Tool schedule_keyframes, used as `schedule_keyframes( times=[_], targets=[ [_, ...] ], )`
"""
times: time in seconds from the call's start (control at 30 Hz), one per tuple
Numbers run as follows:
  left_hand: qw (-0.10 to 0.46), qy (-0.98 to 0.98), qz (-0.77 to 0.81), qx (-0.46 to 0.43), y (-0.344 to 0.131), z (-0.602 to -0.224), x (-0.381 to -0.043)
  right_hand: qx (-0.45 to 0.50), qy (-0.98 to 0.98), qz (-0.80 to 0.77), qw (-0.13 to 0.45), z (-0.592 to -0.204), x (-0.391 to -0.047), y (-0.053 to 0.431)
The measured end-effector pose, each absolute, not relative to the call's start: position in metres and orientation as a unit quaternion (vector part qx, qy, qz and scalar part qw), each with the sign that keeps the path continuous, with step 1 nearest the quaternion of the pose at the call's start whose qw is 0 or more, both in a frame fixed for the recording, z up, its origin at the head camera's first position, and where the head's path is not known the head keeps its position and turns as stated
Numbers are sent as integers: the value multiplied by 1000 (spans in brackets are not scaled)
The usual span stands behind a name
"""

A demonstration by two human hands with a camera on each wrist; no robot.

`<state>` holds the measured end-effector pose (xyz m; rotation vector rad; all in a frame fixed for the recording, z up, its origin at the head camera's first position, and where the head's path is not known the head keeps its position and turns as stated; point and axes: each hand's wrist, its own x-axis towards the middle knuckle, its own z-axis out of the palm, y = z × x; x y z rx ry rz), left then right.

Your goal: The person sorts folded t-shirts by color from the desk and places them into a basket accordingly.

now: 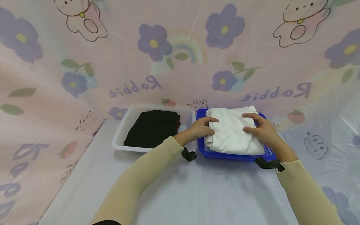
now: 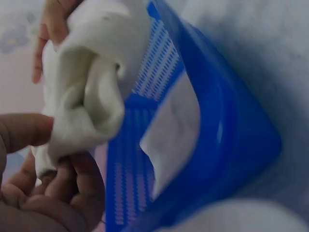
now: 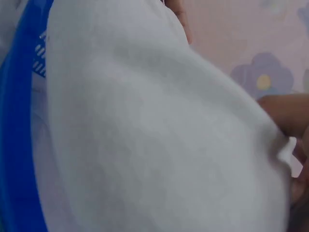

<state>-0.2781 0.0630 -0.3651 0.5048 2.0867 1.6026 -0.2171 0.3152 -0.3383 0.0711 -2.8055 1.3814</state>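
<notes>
A folded white cloth [image 1: 232,132] sits over the blue basket [image 1: 229,157]. My left hand [image 1: 202,128] grips its left edge; in the left wrist view the thumb lies on one side of the rolled fold [image 2: 91,87] and curled fingers on the other. At the opposite edge, my right hand [image 1: 265,131] pinches the cloth between thumb and fingers. The cloth [image 3: 154,130] fills most of the right wrist view, hiding part of that hand. Part of the perforated basket floor [image 2: 130,169] shows beside the cloth.
Left of the blue basket stands a white basket [image 1: 119,147] holding folded black cloth [image 1: 153,128]. Both are on a white-covered table [image 1: 197,193]. A patterned curtain [image 1: 185,75] hangs right behind the baskets and along the sides.
</notes>
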Motion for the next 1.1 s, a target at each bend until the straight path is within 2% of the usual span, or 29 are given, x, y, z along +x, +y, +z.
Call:
schedule_keyframes(
  times=[0.23,0.47,0.87,1.1],
  targets=[
    [223,799,518,211,61,-388,-310,30,-906,423,-21,-359,-249,318],
    [190,833,447,265,58,-402,-326,60,-911,399,-89,-376,-265,324],
    [182,872,358,281,65,-400,-325,60,-904,394,-152,-392,-284,332],
    [157,892,303,298,68,-401,-329,51,-903,396,-160,-403,-288,335]
  ],
)
